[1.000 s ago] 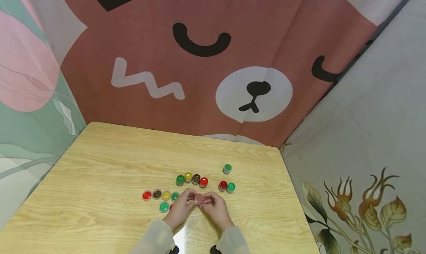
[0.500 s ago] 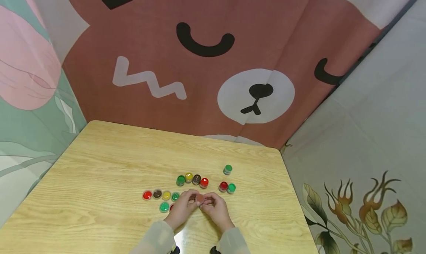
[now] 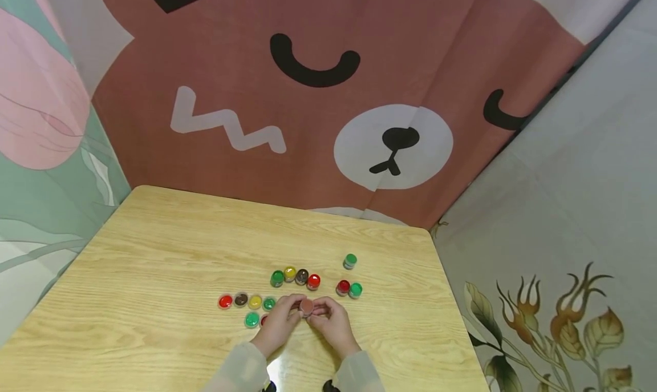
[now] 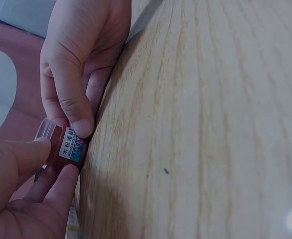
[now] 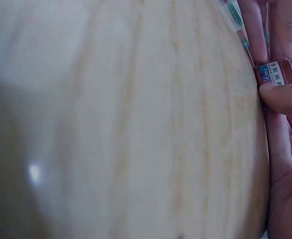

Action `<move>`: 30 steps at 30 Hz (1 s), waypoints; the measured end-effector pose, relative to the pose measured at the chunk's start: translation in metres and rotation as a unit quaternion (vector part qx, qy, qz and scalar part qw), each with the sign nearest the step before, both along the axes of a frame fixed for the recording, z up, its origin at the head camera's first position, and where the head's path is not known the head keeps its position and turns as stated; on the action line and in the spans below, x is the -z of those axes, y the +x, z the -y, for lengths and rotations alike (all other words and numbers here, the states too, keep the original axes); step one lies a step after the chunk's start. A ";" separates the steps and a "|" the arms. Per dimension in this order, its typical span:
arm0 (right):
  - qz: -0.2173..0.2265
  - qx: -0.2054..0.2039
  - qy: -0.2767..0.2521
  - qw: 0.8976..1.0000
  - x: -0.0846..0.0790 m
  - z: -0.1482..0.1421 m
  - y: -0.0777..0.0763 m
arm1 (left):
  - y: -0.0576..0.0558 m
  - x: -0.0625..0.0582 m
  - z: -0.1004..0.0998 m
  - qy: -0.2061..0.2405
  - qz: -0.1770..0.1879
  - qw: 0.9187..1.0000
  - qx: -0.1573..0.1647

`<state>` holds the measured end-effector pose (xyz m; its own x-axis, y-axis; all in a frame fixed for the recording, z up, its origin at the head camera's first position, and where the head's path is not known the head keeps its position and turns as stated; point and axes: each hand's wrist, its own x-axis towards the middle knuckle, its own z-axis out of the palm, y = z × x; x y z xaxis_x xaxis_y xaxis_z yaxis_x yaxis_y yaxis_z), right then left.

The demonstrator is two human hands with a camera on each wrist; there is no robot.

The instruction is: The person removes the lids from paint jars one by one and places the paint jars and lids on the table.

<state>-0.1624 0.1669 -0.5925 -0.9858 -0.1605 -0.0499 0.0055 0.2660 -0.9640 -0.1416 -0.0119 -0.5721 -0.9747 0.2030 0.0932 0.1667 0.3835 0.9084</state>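
Observation:
A small jar of reddish-brown gouache paint (image 3: 306, 307), with a clear lid rim and a printed label, is between both hands low over the wooden table (image 3: 179, 243). My left hand (image 3: 279, 323) pinches it near the lid with thumb and fingers; in the left wrist view this left hand (image 4: 21, 184) is at the lower left. From the other side my right hand (image 3: 332, 326) grips the jar body, its thumb on the label. The right wrist view shows the jar (image 5: 270, 73) on its side at the right edge.
Beyond the hands is a row of several paint jars (image 3: 302, 276). A dark red jar (image 3: 343, 287) and a light green jar (image 3: 356, 290) stand to the right, a green jar (image 3: 350, 261) farther back. Flat round paint-coloured lids (image 3: 241, 299) lie left, one partly hidden by the left hand.
Both hands keep hold of the jar in nearly the same place. Its top tilts slightly; the head view shifts a little.

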 end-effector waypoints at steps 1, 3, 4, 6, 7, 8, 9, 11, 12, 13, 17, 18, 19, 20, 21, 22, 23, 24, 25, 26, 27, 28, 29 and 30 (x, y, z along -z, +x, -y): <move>-0.002 -0.001 0.000 1.000 0.000 0.000 0.000 | 0.000 0.000 0.000 0.003 -0.001 1.000 0.000; -0.003 -0.001 -0.001 1.000 0.001 0.000 0.001 | -0.001 0.001 -0.001 0.005 0.003 1.000 -0.001; -0.003 0.000 -0.002 1.000 0.001 0.000 0.001 | -0.002 0.001 -0.001 0.008 0.007 1.000 -0.001; 0.002 0.002 0.000 1.000 0.000 0.000 0.001 | -0.002 0.002 -0.002 0.010 0.005 1.000 0.000; 0.005 0.002 0.000 1.000 -0.001 0.000 0.001 | -0.002 0.002 -0.002 0.009 0.004 1.000 0.000; 0.007 0.002 0.000 1.000 -0.003 0.001 0.002 | -0.002 0.002 -0.002 0.008 0.006 1.000 -0.001; 0.006 0.000 -0.002 1.000 -0.007 0.001 0.003 | -0.002 0.002 -0.002 0.009 0.006 1.000 0.000; 0.008 -0.003 -0.003 1.000 -0.016 0.003 0.005 | -0.002 0.002 -0.001 0.004 0.004 1.000 0.002; 0.009 -0.006 -0.005 1.000 -0.021 0.004 0.007 | -0.002 0.002 0.000 0.002 0.004 1.000 0.005; 0.009 -0.007 -0.005 1.000 -0.026 0.004 0.008 | -0.002 0.002 0.000 -0.001 0.005 1.000 0.006; 0.010 -0.008 -0.003 1.000 -0.038 0.007 0.013 | -0.006 -0.001 0.004 -0.016 0.004 1.000 0.020; 0.010 -0.007 -0.002 1.000 -0.039 0.007 0.013 | -0.008 -0.002 0.005 -0.022 -0.002 0.999 0.024; 0.007 -0.006 -0.003 1.000 -0.038 0.007 0.013 | -0.010 -0.004 0.006 -0.028 -0.006 0.999 0.027; 0.007 -0.005 -0.004 1.000 -0.036 0.007 0.012 | -0.012 -0.007 0.007 -0.034 -0.008 0.999 0.031; 0.005 -0.005 -0.006 1.000 -0.035 0.007 0.012 | -0.014 -0.010 0.009 -0.045 -0.017 0.998 0.036; 0.008 -0.004 -0.005 1.000 -0.030 0.006 0.010 | -0.016 -0.012 0.010 -0.054 -0.026 0.997 0.043; 0.009 -0.003 -0.006 1.000 -0.025 0.006 0.008 | -0.018 -0.015 0.011 -0.061 -0.033 0.996 0.051; 0.012 -0.001 -0.007 1.000 -0.019 0.005 0.006 | -0.020 -0.018 0.011 -0.073 -0.044 0.995 0.061; 0.012 0.000 -0.007 1.000 -0.014 0.005 0.005 | -0.021 -0.021 0.012 -0.084 -0.057 0.992 0.073; 0.015 0.001 -0.006 1.000 -0.010 0.004 0.003 | -0.023 -0.023 0.012 -0.094 -0.068 0.990 0.086; 0.013 0.002 -0.004 1.000 -0.005 0.003 0.002 | -0.024 -0.025 0.013 -0.103 -0.079 0.986 0.100; 0.016 0.003 -0.003 1.000 0.000 0.003 0.000 | -0.025 -0.027 0.012 -0.109 -0.089 0.984 0.112; 0.015 0.002 -0.003 1.000 0.003 0.003 -0.001 | -0.027 -0.028 0.012 -0.115 -0.096 0.981 0.123; 0.013 0.001 -0.002 1.000 0.004 0.003 -0.001 | -0.028 -0.029 0.012 -0.120 -0.103 0.979 0.131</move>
<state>-0.1639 0.1640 -0.5966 -0.9843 -0.1597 -0.0747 0.0307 0.2621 -0.9645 -0.1695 -0.0242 -0.5427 -0.8523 0.4830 0.2008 0.4575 0.5022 0.7339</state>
